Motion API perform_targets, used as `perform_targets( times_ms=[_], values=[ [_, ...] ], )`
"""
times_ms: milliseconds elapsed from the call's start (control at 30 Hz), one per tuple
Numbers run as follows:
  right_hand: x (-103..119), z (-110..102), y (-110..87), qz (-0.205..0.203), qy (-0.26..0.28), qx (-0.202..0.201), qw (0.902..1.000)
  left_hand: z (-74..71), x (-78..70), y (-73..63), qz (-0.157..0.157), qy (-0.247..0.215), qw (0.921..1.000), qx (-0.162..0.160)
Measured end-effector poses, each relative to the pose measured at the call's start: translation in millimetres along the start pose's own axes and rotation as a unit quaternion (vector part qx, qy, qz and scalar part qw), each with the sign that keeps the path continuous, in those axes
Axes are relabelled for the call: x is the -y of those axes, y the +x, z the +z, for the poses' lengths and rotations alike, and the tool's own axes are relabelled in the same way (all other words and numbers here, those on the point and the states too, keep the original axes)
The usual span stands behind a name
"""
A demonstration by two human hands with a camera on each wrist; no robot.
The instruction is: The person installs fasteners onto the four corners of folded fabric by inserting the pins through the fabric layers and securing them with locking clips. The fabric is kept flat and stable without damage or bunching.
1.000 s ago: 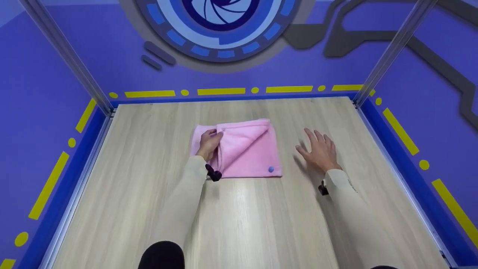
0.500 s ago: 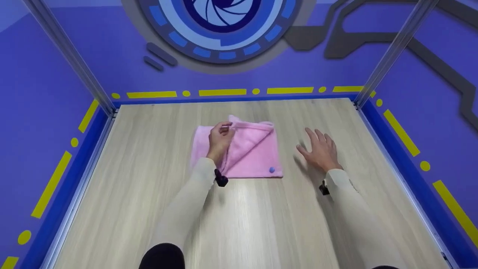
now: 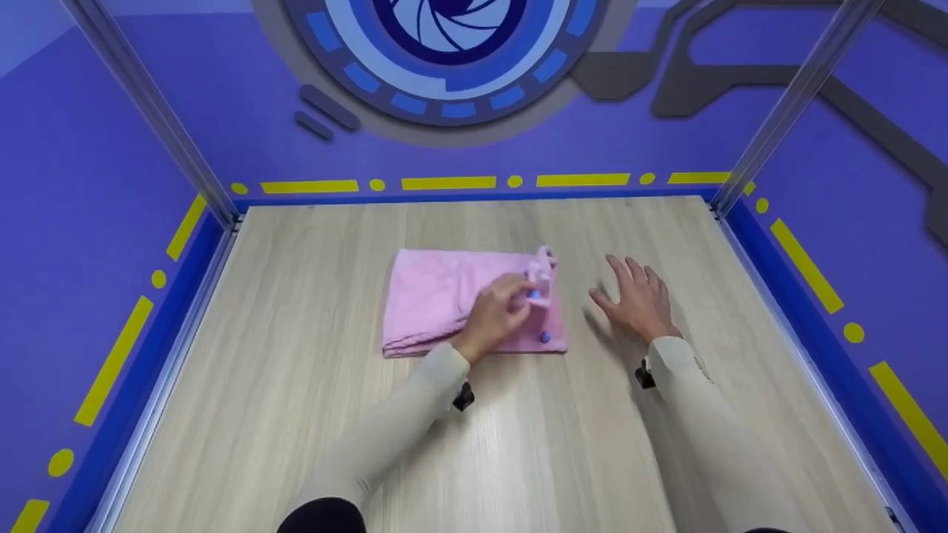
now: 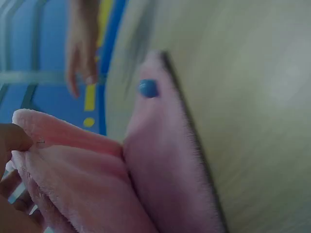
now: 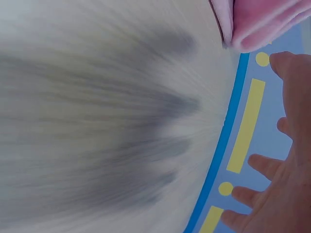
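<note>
A pink plush cloth [image 3: 426, 292] lies folded on the wooden table. My left hand [image 3: 495, 311] pinches a raised corner of its upper layer between thumb and fingers, over the right side of the cloth. In the left wrist view the thumb [image 4: 17, 138] presses on that corner, and the lower layer stretches out beyond it. A round blue button [image 4: 148, 88] sits near the lower layer's corner. Another blue spot [image 3: 534, 294] shows at the pinched corner in the head view. My right hand [image 3: 638, 300] hovers right of the cloth with fingers spread, holding nothing; its shadow falls on the table.
The pale wooden tabletop [image 3: 259, 311] is enclosed at the back and sides by blue-purple panels [image 3: 459, 159] with yellow markings. Metal posts [image 3: 152, 118] stand at the back corners. A small black device [image 3: 464, 397] is strapped to the left wrist.
My left hand has carried the pinched corner from the left side of the cloth to the right, unfolding the flap over the lower layer. The right hand stays nearly still.
</note>
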State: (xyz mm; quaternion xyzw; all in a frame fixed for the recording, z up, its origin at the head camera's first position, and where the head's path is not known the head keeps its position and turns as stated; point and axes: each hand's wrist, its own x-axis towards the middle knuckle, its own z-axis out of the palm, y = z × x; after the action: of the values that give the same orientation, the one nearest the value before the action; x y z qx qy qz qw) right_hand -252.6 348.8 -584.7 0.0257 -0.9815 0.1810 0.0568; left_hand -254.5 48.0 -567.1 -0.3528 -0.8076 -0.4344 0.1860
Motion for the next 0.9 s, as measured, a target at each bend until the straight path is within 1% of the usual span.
perform_targets(
  times_ms=[33,67,133,167,233,300,367,467,533,567,633,667,733,767,833,900],
  values=[
    [0.1,0.5,0.0,0.001,-0.001,0.000,1.0000,3.9,-2.9,-4.8,0.032,0.030,0.9989,0.019],
    [0.3,0.8,0.0,0.001,-0.002,0.000,1.0000,7.5,-5.6,-9.5,0.059,0.057,0.9960,0.036],
    [0.1,2.2,0.3,0.001,-0.005,0.001,1.0000,14.1,-9.3,-18.7,0.099,0.111,0.9871,0.059],
    [-0.1,2.9,0.5,-0.002,-0.008,0.000,1.0000,16.9,-10.8,-22.9,0.113,0.135,0.9822,0.067],
    [-0.2,4.6,0.7,-0.006,-0.012,-0.004,0.9999,21.6,-13.0,-30.1,0.130,0.177,0.9726,0.076],
    [0.3,6.3,1.7,-0.012,-0.014,-0.009,0.9998,25.4,-14.4,-35.7,0.143,0.221,0.9611,0.084],
    [1.1,7.6,2.3,-0.016,-0.016,-0.012,0.9997,28.9,-16.2,-40.3,0.153,0.264,0.9473,0.097],
    [3.2,9.9,3.4,-0.013,-0.016,-0.005,0.9998,33.0,-19.8,-45.9,0.163,0.324,0.9242,0.120],
    [4.8,11.1,4.3,-0.008,-0.017,0.003,0.9998,34.8,-22.3,-48.9,0.163,0.343,0.9155,0.133],
    [5.7,11.9,4.8,-0.007,-0.018,0.006,0.9998,35.3,-23.4,-50.1,0.163,0.347,0.9135,0.137],
    [6.2,12.1,4.6,-0.002,-0.021,0.008,0.9998,35.9,-25.9,-51.2,0.162,0.336,0.9168,0.143],
    [6.4,12.1,4.7,-0.002,-0.021,0.008,0.9997,35.3,-27.1,-51.2,0.161,0.324,0.9211,0.145],
    [6.7,11.6,4.6,-0.003,-0.022,0.006,0.9997,32.0,-28.7,-49.5,0.146,0.283,0.9362,0.147],
    [6.8,11.3,4.7,-0.005,-0.022,0.004,0.9997,29.1,-28.9,-47.7,0.135,0.259,0.9453,0.145],
    [6.9,10.2,4.5,-0.009,-0.020,0.002,0.9998,20.2,-27.4,-43.1,0.104,0.208,0.9621,0.142],
    [6.5,9.0,4.2,-0.012,-0.016,-0.001,0.9998,7.3,-22.3,-37.4,0.065,0.165,0.9754,0.132]
  ],
)
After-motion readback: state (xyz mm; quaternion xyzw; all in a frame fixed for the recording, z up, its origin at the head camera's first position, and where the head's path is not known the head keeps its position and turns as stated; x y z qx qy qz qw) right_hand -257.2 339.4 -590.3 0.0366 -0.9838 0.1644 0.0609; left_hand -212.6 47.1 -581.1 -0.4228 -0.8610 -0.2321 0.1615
